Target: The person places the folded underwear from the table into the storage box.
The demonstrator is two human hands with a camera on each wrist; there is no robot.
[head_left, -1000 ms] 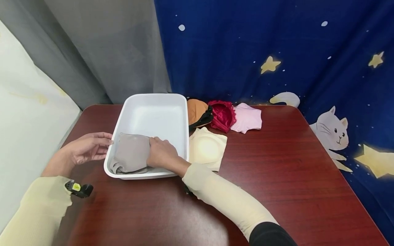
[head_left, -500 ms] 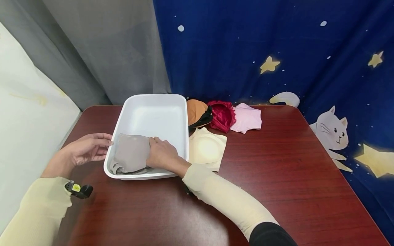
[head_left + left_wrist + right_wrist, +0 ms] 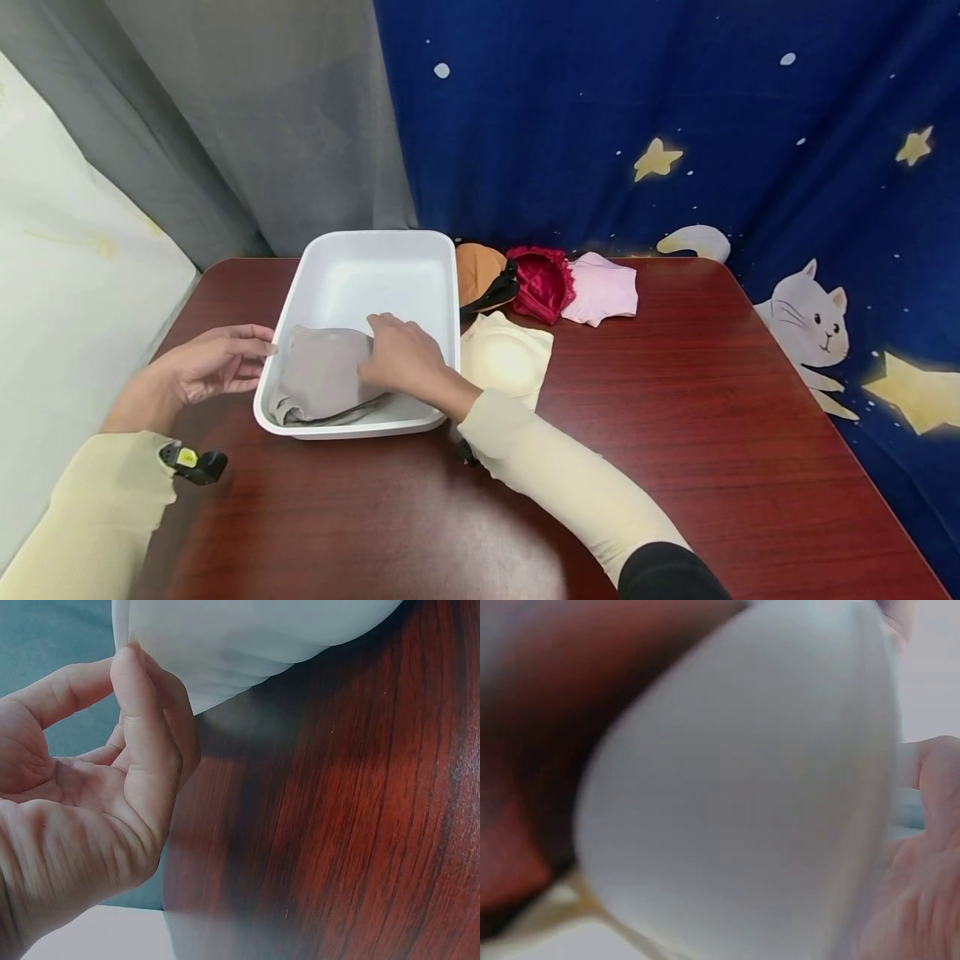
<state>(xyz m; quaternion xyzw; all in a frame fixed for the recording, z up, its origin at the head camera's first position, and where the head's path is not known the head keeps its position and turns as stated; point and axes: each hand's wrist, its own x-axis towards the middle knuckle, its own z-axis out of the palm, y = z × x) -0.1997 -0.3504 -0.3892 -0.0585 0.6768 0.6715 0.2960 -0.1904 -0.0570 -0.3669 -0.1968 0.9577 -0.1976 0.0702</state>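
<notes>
A folded grey bra [image 3: 326,372] lies in the near left part of a white plastic basin [image 3: 375,427], its smooth cup facing up. My right hand [image 3: 405,354] is over the bra's right edge inside the basin, thumb and forefinger spread apart. At the basin's left rim, my left hand [image 3: 221,360] pinches the edge with its fingertips. The left wrist view has that hand [image 3: 112,765] with thumb and finger meeting at the basin's rim [image 3: 225,645]. In the right wrist view the basin's outer wall [image 3: 735,780] hides most of the right hand.
Beside the basin's right wall lie a cream bra [image 3: 510,358] and an orange bra [image 3: 476,273] with black straps. A red lace bra [image 3: 540,283] and a pink folded garment [image 3: 602,287] follow along the back edge of the brown table [image 3: 675,417]. Curtains [image 3: 525,125] hang behind.
My right hand has shifted slightly right and up from the grey bra, uncovering more of its lower right edge. The left hand, basin and other garments stay put.
</notes>
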